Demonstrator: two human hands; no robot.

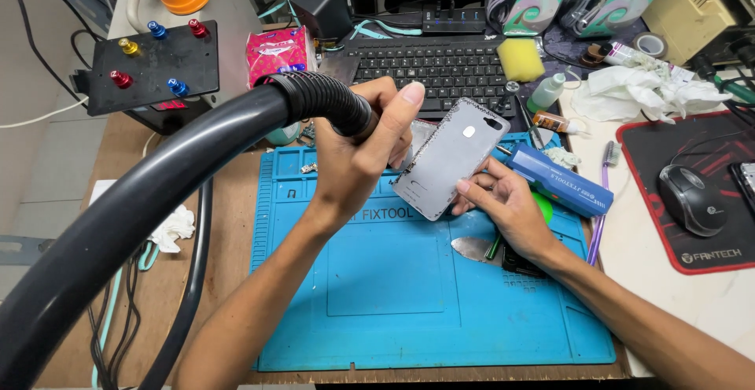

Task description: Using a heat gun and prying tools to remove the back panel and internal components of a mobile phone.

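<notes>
left hand [354, 162] grips ribbed black hose [322, 103]; right hand [503, 205] holds flat grey phone back [448, 158]

Two bare, sleeveless forearms

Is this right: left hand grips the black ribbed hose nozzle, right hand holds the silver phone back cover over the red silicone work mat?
Not quite. The head view shows the silicone work mat is blue, not red. The rest stands: left hand grips the black ribbed hose nozzle, right hand holds the silver phone back cover over it.
</notes>
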